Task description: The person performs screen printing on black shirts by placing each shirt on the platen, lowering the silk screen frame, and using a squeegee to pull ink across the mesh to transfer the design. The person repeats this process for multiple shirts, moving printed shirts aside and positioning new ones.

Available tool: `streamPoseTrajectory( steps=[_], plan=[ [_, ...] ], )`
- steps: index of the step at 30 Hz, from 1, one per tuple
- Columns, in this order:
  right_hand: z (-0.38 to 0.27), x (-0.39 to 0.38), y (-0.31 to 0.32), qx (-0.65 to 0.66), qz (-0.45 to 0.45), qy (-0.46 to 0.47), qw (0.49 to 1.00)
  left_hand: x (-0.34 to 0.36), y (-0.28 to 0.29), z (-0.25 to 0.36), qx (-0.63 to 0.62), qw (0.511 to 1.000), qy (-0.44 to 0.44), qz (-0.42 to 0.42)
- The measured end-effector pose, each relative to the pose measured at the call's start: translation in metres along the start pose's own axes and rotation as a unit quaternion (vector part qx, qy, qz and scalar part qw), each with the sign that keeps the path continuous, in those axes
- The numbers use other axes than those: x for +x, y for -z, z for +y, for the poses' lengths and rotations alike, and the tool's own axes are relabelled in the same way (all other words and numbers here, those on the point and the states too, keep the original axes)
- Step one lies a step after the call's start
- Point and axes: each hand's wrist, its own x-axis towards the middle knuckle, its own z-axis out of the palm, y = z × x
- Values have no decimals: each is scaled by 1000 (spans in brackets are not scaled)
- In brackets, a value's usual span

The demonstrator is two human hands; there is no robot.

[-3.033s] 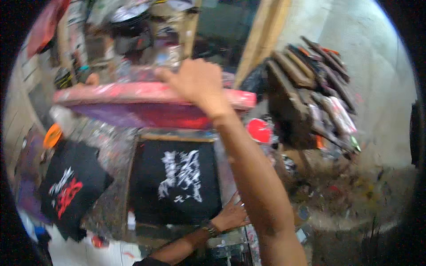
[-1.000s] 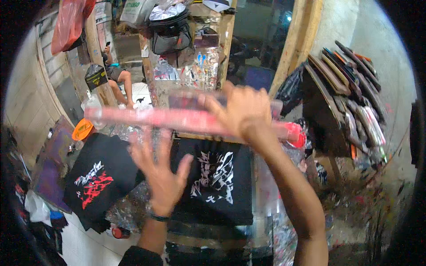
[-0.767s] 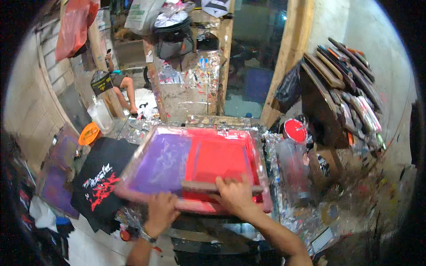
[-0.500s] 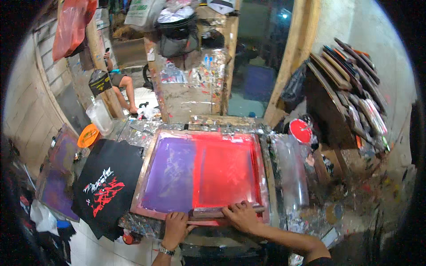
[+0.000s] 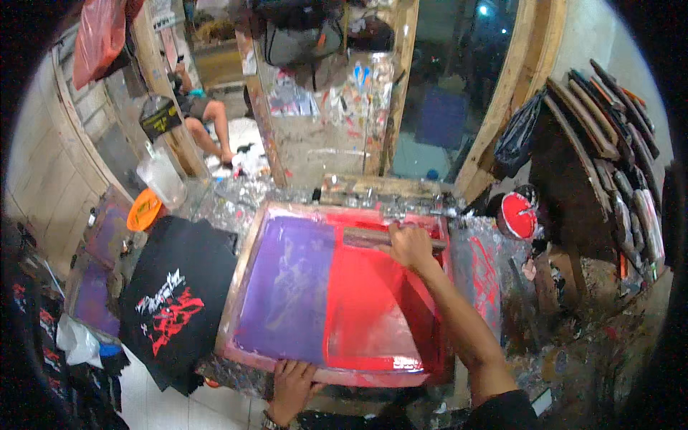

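A wood-framed printing screen lies on the worktable, its mesh purple on the left and coated with wet red ink on the right. My right hand is closed around a wooden squeegee, which lies crosswise at the far end of the red area. Shiny red ink also pools along the near end of that area. At the screen's near edge, my left hand grips the frame, fingers over the wood. Left of the screen lies a stack of black fabric pieces, the top one printed in white and red.
A tub of red ink stands at the back right, beyond a grey surface with red marks. An orange bowl and a translucent jug sit at the back left. Wooden frames lean at the right wall. Another person's leg shows beyond.
My right hand has moved the squeegee from the screen's near edge to its far end. My left hand stays on the near edge of the frame. The whole view has shifted slightly.
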Motion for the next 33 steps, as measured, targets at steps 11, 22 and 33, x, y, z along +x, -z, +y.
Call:
streamPoseTrajectory(
  steps=[11, 22, 33],
  plan=[
    [-148, -210, 85, 18, -158, -20, 987, 11, -6, -1, -7, 995, -5, 97],
    [-172, -160, 187, 1, 199, -59, 978, 44, 124, 9, 102, 957, -110, 247],
    [-86, 21, 318, -39, 195, -54, 979, 158, -84, 231, -161, 966, -143, 144]
  ],
)
